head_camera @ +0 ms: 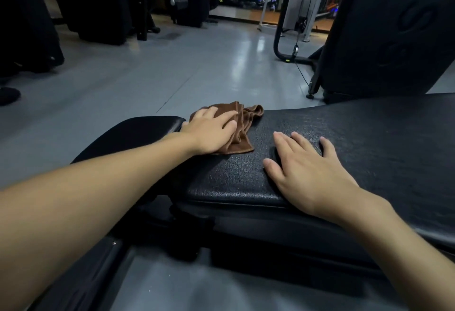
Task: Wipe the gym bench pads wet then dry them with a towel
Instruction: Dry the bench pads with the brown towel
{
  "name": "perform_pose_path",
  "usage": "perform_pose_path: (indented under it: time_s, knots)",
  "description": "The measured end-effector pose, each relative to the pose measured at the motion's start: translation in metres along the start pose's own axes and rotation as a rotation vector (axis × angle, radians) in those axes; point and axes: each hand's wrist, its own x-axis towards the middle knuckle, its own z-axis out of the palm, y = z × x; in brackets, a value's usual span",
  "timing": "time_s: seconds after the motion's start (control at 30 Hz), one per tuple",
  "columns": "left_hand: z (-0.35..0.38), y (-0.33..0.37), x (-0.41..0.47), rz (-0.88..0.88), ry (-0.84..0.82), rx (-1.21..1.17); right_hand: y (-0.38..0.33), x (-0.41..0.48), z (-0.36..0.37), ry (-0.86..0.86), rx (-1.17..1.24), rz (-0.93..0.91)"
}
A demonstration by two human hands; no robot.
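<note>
**Surroundings.** Grey floor point(172, 64), smooth and glossy, with pale streaks of reflected light. Right rear: curved black tube frame of a cable machine point(278, 39), its thin cable hanging to a clip near the base. Nearer on the right, a large dark upright pad point(394, 27) stands on a small round foot and blocks the view behind it. Left rear: tall black machines, detail lost in shadow. Far left edge: the toe of a dark shoe point(8, 95). Nothing lies on the padding between the two hands.

**Bench.** Long pad point(357, 138), black, pebbled vinyl, rounded edge with a seam line below. Separate seat pad point(138, 133) to the left, smoother and shiny, set apart by a narrow gap. Black metal bench frame point(187, 232) beneath, joint partly in shadow.

**Towel** point(243, 126). Brown terry cloth, bunched into soft folds, lying on the far left end of the long pad beside the gap.

**Left hand** point(209, 133). Palm down on the towel, fingers laid nearly straight across the folds; grip released, pressing rather than clutching.

**Right hand** point(305, 170). Flat on the bare long pad at its near edge, fingers spread, grip released, apart from the towel.
</note>
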Motion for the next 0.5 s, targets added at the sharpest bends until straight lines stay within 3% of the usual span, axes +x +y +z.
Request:
perform_pose_path:
  time_s: [0.3, 0.5]
  knots:
    - [-0.007, -0.016, -0.142, 0.053, -0.026, -0.047, 0.000, -0.003, 0.001, 0.011, 0.006, -0.012]
    - [-0.006, -0.001, -0.113, 0.011, -0.015, 0.011, 0.002, 0.000, -0.001, 0.008, 0.017, -0.027]
